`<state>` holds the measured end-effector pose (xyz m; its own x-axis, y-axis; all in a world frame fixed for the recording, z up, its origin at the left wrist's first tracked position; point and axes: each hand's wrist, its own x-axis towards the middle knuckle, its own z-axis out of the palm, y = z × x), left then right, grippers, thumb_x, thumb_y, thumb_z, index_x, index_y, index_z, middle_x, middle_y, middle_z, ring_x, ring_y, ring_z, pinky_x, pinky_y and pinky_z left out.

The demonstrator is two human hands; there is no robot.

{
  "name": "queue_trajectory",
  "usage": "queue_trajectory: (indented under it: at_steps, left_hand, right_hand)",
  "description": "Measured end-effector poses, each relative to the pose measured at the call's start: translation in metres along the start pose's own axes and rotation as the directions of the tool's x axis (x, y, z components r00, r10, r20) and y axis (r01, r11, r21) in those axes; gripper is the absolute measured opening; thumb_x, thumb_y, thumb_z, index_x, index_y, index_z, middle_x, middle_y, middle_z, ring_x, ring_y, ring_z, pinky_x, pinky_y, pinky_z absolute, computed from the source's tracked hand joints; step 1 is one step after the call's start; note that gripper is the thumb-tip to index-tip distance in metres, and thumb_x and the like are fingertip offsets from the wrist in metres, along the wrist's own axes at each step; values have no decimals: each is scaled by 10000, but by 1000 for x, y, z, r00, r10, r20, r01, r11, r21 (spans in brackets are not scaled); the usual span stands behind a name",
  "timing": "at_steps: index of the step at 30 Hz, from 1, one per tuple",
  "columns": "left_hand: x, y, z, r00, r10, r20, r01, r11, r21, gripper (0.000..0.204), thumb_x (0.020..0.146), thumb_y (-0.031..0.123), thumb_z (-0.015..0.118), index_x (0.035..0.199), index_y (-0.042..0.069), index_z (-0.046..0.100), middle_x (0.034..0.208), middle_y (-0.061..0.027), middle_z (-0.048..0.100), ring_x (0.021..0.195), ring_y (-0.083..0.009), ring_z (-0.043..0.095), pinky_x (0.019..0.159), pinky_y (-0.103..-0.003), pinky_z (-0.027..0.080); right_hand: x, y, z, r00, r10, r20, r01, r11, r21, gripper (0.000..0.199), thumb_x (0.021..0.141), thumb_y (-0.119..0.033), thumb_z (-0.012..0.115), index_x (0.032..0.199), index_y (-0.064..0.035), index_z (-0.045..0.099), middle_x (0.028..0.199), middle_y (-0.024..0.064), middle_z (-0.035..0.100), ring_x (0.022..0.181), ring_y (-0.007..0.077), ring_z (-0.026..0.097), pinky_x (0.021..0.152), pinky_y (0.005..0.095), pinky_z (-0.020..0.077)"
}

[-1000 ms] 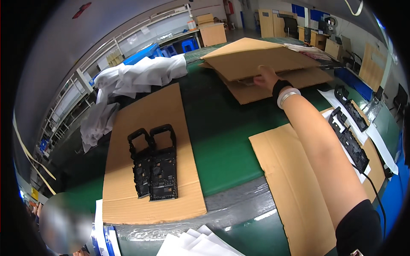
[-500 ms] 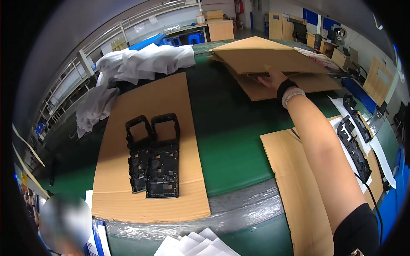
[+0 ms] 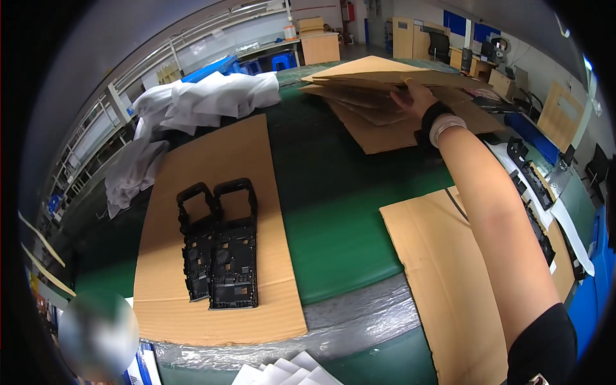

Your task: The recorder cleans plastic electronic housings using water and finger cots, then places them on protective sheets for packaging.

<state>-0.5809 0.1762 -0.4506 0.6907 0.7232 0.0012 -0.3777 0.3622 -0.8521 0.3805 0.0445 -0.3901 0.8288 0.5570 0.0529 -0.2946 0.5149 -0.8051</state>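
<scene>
Just beyond the person's right hand [image 3: 416, 99] and mostly to its left, the head view showed a flat brown corrugated-cardboard sheet [image 3: 375, 74], its long axis running left to right, across the forearm's line. That hand was curled nearly closed on the near edge, above other brown cardboard sheets [image 3: 385, 131]. The left hand was out of view, its state untold. Two black plastic frames with looped ends [image 3: 224, 256] lay to the right hand's near left.
</scene>
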Motion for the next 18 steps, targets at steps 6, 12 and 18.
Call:
queue_trajectory:
  at_steps: [6,12,18]
  left_hand:
    - [-8,-7,-11,997,-46,58,54,987,-152,237,847,178,505,994,44,634,999,-91,646,1054,-216,561,897,-279,440]
    - [-13,-10,-18,990,-82,112,113,945,-308,234,838,162,513,998,43,636,994,-93,648,1054,-218,562,894,-284,444]
    - [-7,-23,-18,979,-136,152,190,878,-438,233,828,146,520,1002,43,638,990,-95,650,1054,-221,563,890,-289,448]
  right_hand:
    - [9,-11,-13,972,-233,-15,231,969,-88,306,833,-36,501,1116,62,437,1049,180,529,917,314,592,675,367,598]
    - [9,-23,-27,968,-249,29,244,961,133,254,870,-33,450,1109,52,449,1064,178,527,929,301,589,736,365,589]
    - [7,-3,-41,981,-188,36,186,981,47,227,902,-93,465,1112,-5,458,1052,126,532,943,283,575,750,367,579]
